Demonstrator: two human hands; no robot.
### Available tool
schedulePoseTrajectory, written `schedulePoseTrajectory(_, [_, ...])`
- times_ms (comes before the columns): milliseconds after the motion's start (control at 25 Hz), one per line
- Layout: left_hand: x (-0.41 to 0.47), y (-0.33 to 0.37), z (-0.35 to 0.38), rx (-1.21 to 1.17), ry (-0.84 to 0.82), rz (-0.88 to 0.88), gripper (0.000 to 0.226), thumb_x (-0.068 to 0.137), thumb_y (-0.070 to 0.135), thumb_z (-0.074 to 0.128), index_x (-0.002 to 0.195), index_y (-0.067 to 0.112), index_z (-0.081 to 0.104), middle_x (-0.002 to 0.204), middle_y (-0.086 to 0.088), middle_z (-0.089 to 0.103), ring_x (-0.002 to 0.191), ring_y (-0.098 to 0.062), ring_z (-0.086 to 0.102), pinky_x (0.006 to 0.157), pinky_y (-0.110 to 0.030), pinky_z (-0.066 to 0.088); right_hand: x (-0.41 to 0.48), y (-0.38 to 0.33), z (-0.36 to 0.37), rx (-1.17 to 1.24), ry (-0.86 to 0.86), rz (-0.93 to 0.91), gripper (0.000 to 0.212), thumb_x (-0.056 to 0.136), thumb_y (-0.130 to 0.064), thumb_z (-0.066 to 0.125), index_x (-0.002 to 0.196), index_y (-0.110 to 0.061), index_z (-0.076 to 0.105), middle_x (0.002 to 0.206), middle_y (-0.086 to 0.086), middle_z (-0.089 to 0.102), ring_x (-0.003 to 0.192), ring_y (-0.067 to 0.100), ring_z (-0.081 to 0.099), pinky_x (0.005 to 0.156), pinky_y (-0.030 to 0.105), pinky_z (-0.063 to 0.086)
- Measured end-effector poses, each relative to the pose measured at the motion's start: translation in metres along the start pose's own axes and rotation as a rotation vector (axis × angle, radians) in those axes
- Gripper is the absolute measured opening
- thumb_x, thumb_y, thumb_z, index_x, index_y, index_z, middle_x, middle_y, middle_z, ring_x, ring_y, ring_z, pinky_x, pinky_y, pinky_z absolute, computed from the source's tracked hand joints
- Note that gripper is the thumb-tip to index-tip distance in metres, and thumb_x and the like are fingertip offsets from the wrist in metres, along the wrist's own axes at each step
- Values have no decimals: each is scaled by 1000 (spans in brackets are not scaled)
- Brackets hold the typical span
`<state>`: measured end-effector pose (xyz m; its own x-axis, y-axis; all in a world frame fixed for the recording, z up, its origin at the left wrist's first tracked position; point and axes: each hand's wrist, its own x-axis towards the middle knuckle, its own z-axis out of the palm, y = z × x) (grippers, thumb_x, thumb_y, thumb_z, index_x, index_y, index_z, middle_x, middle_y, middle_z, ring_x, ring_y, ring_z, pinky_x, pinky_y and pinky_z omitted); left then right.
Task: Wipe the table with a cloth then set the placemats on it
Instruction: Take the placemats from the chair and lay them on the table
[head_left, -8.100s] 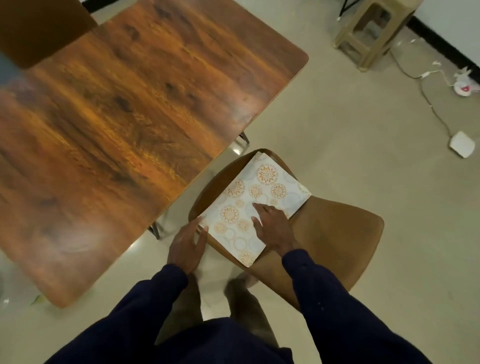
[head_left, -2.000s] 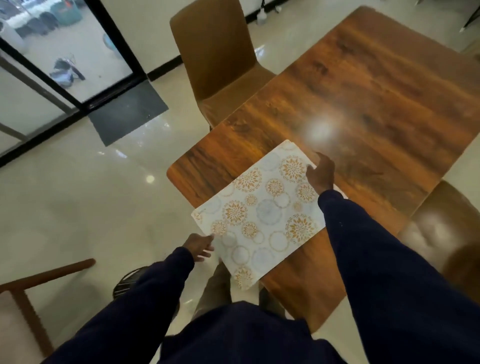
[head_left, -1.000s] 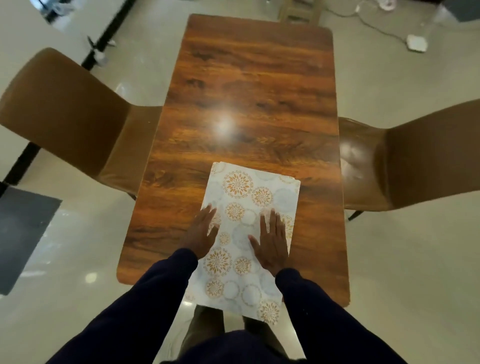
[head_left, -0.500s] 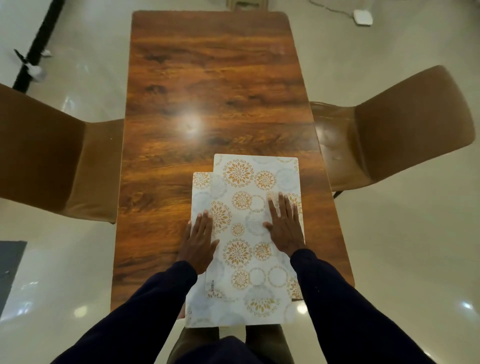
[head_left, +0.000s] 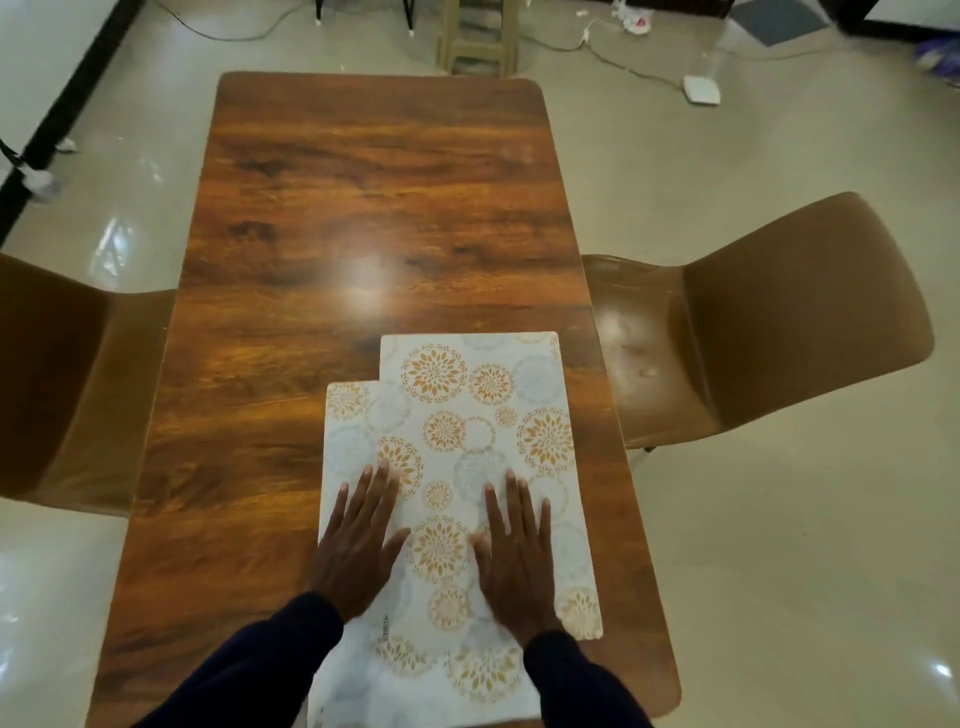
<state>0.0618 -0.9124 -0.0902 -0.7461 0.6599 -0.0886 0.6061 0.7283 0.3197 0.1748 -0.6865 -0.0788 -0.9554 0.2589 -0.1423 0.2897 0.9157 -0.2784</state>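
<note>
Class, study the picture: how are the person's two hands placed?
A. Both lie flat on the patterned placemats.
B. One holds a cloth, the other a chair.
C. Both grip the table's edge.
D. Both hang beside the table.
A: the left hand and the right hand lie palm down with straight fingers on the placemats, which rest on the table.

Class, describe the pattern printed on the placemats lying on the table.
The placemats are white with orange floral medallions and pale grey-blue circles, seen in the head view.
</note>
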Motion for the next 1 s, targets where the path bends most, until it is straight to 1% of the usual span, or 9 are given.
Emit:
schedulePoseTrajectory(160, [79,-1,1,-102,57,-34,70,111,46,32,168,12,13,177,-7,4,164,-24,2,132,-43,4,70,40,-10,-42,41,-3,65,113,-50,23,169,-17,12,176,12,-3,163,29,-3,128,62,15])
schedulePoseTrajectory(240, [96,-4,8,-132,74,-103,70,111,46,30,168,11,10,178,-7,1,164,-23,-1,133,-40,1,82,50,-11,-65,57,-6,66,114,-48,27,169,-18,9,176,12,-6,163,28,-5,129,61,12])
schedulePoseTrajectory(280, [95,-6,11,-110,80,-114,70,111,46,29,168,9,10,177,-8,1,164,-23,-1,133,-40,0,80,50,-11,-71,60,-8,66,114,-47,30,169,-18,8,176,12,-6,163,28,-5,129,60,11])
schedulePoseTrajectory(400, [77,-6,16,-70,76,-90,70,111,44,28,168,9,9,177,-9,0,164,-24,-1,133,-40,-1,64,37,-5,-52,77,7,68,113,-43,37,169,-16,11,176,13,-4,163,29,-3,130,60,9])
schedulePoseTrajectory(480, [58,-12,14,-72,57,-97,71,111,44,30,168,9,6,177,-8,-1,164,-24,-1,133,-40,0,47,26,2,-22,78,16,68,112,-43,38,168,-15,12,176,14,-2,163,29,-2,130,60,10])
schedulePoseTrajectory(560, [31,-19,10,-38,49,-93,72,110,45,29,168,9,7,177,-9,0,164,-25,0,133,-41,2,28,13,7,-21,72,-14,67,112,-43,38,168,-14,15,176,14,-1,163,30,0,129,62,12])
schedulePoseTrajectory(720, [-27,-31,4,-43,-18,-147,72,110,45,27,167,4,11,176,-15,4,164,-28,1,133,-43,3,-2,-6,16,22,38,-5,67,112,-42,39,168,-14,14,176,15,0,163,30,0,128,62,10])
schedulePoseTrajectory(880, [-66,-43,7,-46,1,-165,71,110,43,29,166,2,14,176,-16,6,164,-31,4,133,-48,9,22,2,16,-10,83,53,65,113,-41,34,168,-14,15,176,16,3,163,32,2,128,62,9])
schedulePoseTrajectory(1000, [-78,-52,6,-36,16,-134,70,110,40,30,166,3,14,176,-14,5,164,-31,6,132,-50,12,55,14,11,-19,100,13,65,113,-43,31,168,-13,15,175,17,5,163,32,3,129,62,7])
